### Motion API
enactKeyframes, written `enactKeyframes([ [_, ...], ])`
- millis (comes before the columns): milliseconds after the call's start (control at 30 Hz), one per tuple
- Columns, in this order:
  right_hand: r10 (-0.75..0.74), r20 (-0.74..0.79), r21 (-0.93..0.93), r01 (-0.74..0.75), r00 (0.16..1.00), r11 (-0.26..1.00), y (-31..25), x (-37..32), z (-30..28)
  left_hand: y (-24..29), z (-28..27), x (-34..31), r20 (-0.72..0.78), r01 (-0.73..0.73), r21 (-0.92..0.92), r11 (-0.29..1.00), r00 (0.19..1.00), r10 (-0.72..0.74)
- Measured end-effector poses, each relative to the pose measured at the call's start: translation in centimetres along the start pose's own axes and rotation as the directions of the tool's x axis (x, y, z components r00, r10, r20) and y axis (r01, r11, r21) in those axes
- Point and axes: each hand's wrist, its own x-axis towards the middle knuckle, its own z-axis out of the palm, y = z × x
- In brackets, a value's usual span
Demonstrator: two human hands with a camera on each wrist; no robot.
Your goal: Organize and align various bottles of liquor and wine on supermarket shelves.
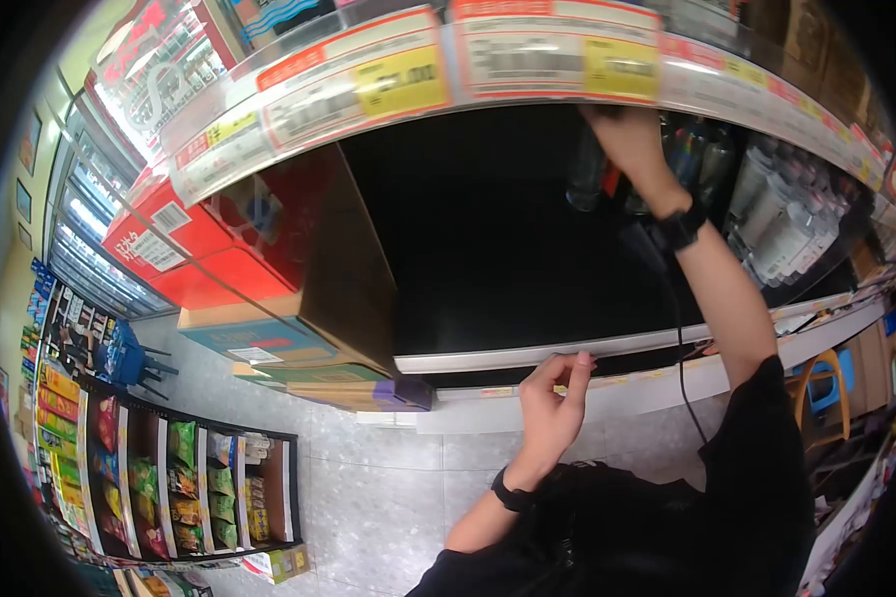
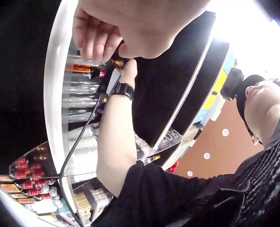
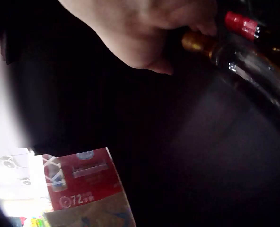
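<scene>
My right hand [image 1: 629, 149] reaches into a dark shelf under the price labels, at the neck end of a clear glass bottle [image 1: 584, 184]. In the right wrist view its fingers are beside the gold cap of that bottle [image 3: 251, 71]; the thumb stands apart from it, and a grip cannot be made out. A red-capped bottle [image 3: 241, 24] lies alongside in that view. My left hand [image 1: 556, 403] hangs before the shelf's front edge, fingers loosely bent, holding nothing; the left wrist view shows the same hand [image 2: 130, 23] up close.
Stacked cartons [image 1: 239, 269] stand at the shelf's left end. Packed clear bottles [image 1: 786, 219] fill its right side. A label strip [image 1: 358, 85] runs overhead. A cable [image 1: 681, 368] hangs from the right wrist. A snack rack [image 1: 159, 478] stands lower left.
</scene>
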Motion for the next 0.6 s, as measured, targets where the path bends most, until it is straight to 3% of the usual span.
enactKeyframes([
  [67, -0.057, 0.061, -0.095, 0.063, 0.996, 0.994, 1.7, 1.4, 1.7, -0.2, -0.8, 0.5, -0.028, -0.001, -0.020, 1.000, 1.000, 0.000],
  [133, -0.365, -0.161, -0.259, 0.317, 0.917, 0.912, 3.3, 2.0, 3.9, -0.1, -1.3, 1.1, -0.037, 0.016, -0.022, 1.000, 0.999, -0.017],
  [167, -0.424, -0.196, -0.371, 0.333, 0.884, 0.867, 3.8, 2.1, 4.6, -0.1, -1.4, 1.2, -0.039, 0.032, -0.014, 0.999, 0.999, -0.032],
  [300, -0.327, -0.166, -0.274, 0.275, 0.930, 0.922, 4.5, 2.0, 6.4, -0.1, -0.9, 2.1, -0.124, -0.041, -0.095, 0.995, 0.992, 0.029],
  [367, -0.167, 0.022, -0.213, 0.168, 0.986, 0.963, 3.2, 1.6, 5.8, -0.3, -0.8, 2.2, -0.106, -0.050, -0.058, 0.997, 0.993, 0.043],
  [467, -0.147, 0.063, -0.104, 0.153, 0.987, 0.983, 0.5, 0.7, 4.8, 1.0, -0.9, 2.2, -0.068, 0.032, -0.024, 0.999, 0.997, -0.033],
  [533, -0.230, 0.013, -0.094, 0.231, 0.973, 0.969, -0.5, 0.5, 4.3, 1.4, -0.8, 2.5, -0.061, 0.011, -0.025, 1.000, 0.998, -0.013],
  [600, -0.121, 0.076, 0.043, 0.118, 0.990, 0.992, -2.7, -0.7, 2.4, 1.7, -0.7, 2.7, -0.054, -0.006, -0.029, 1.000, 0.999, 0.004],
])
